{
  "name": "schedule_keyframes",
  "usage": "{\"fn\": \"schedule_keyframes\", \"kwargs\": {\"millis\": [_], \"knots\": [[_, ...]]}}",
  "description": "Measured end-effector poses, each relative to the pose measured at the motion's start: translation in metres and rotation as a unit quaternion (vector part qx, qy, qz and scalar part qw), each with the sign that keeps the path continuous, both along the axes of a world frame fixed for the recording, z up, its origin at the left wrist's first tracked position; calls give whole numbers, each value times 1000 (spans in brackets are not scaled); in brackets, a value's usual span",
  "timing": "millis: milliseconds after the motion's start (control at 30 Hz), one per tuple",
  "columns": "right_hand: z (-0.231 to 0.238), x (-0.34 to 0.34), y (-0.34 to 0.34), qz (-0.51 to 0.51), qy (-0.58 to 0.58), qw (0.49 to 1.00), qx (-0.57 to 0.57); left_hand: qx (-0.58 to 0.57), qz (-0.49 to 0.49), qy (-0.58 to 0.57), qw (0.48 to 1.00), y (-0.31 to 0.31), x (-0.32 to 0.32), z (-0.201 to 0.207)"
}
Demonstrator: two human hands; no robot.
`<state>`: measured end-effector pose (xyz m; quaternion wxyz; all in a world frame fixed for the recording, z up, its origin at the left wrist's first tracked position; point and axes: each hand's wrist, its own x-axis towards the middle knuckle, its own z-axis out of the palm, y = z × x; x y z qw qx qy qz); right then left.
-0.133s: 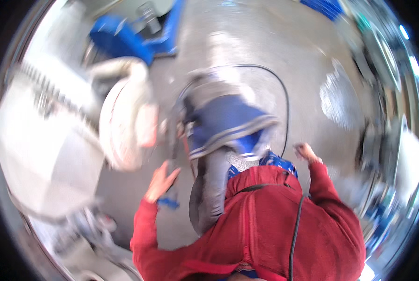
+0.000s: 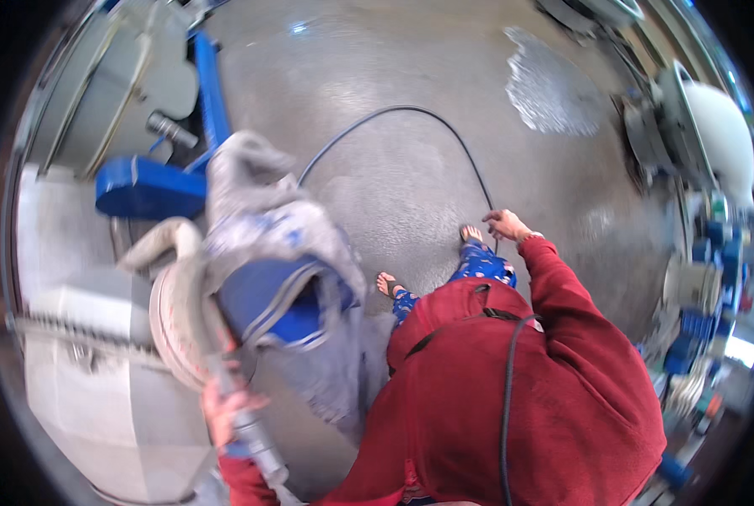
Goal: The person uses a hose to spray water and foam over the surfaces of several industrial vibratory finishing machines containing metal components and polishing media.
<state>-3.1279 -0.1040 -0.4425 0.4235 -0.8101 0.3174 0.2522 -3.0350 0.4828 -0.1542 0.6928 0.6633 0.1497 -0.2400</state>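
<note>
My left hand (image 2: 227, 411), smeared by motion, lies against a grey metal tube (image 2: 259, 447) with a blue band. Whether its fingers close round the tube I cannot tell. My right hand (image 2: 508, 225) hangs out to the right with loosely bent, parted fingers and nothing visible in it. Close to it, a dark hose (image 2: 394, 108) loops over the wet floor and passes by my feet. At my left a person in a stained grey garment with a blue part (image 2: 259, 295) bends beside the tube; their hands are unclear.
A white faceted machine (image 2: 115, 405) with a round pale drum (image 2: 170, 325) stands at the left. Behind it are a blue frame (image 2: 151, 187) and grey panels. Along the right are a white rounded vessel (image 2: 718, 139) and buckets (image 2: 691, 282). A dark cable (image 2: 510, 405) crosses my red jacket.
The whole view has shifted. The person in grey and blue appears farther left, nearer the drum. My left hand has moved lower left onto the tube; my right hand appears higher and farther left.
</note>
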Motion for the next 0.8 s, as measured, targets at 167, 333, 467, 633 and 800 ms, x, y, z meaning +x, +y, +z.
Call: {"fn": "schedule_keyframes", "kwargs": {"millis": [167,333,467,633,800], "knots": [[-42,-111,-58,-149,69,986,10,-556,118,9,823,-18,132,130],[-81,-245,-122,-306,137,942,-23,-713,136,643,-245,-116,263,213],[-71,-332,-194,-498,118,859,-3,-523,185,763,-331,-342,352,269],[-17,-398,-288,-579,32,812,-65,-334,286,789,-429,-666,403,253],[49,-415,-357,-637,-141,752,-100,-187,392,781,-448,-968,350,203]]}}
